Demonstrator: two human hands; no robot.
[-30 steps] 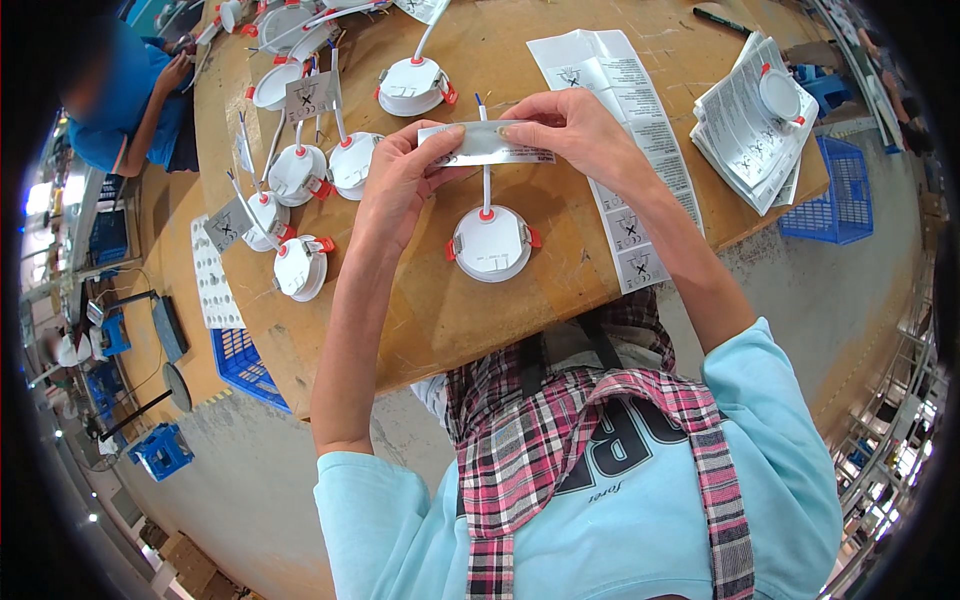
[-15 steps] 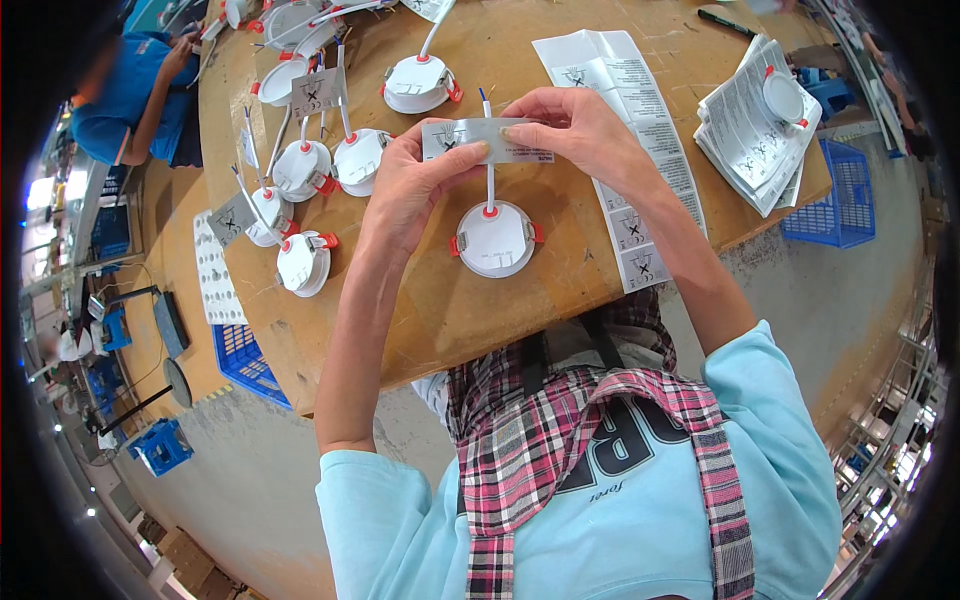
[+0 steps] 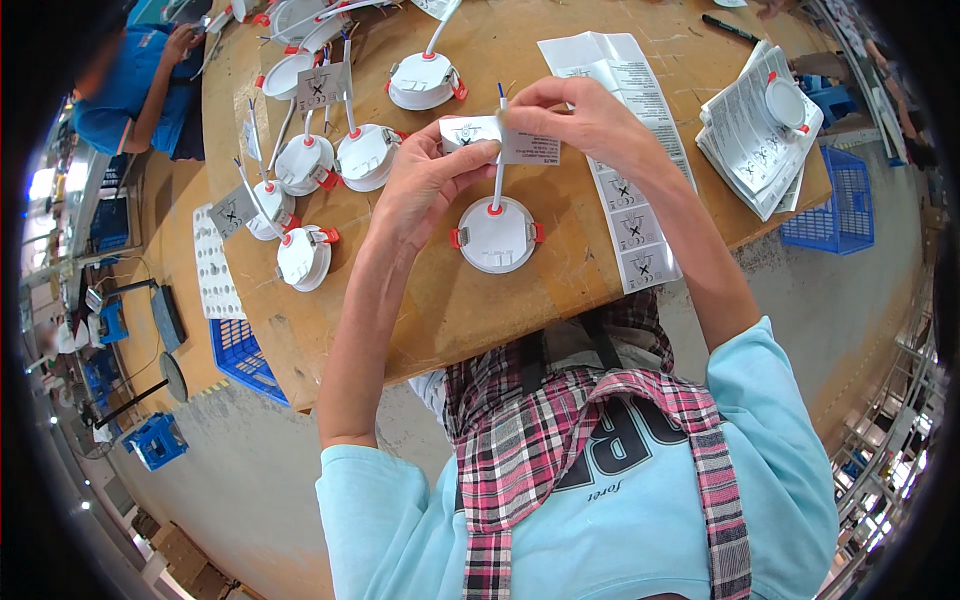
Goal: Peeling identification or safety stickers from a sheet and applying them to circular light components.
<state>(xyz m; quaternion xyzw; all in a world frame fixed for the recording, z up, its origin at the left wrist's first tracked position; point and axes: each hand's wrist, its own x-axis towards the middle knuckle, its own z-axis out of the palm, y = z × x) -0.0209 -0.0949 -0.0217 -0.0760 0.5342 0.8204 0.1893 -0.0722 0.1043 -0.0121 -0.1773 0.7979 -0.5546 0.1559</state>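
Both hands pinch a grey label [image 3: 500, 140] folded around a white cable [image 3: 497, 165]. The left hand [image 3: 425, 185] grips its left half, the right hand [image 3: 585, 120] its right. Below sits a round white downlight [image 3: 495, 235].

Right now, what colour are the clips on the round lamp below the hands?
Red, on the white lamp; head view.

The round lamp [image 3: 496, 234] is white with red clips and a red collar at its white cable [image 3: 498, 165], on a tan wooden surface [image 3: 480, 300]. Beyond it, the label [image 3: 500, 140] is grey-white with black marks. Right of the lamp lies a white strip of labels [image 3: 630, 200]; farther right, a blue crate [image 3: 835, 195].
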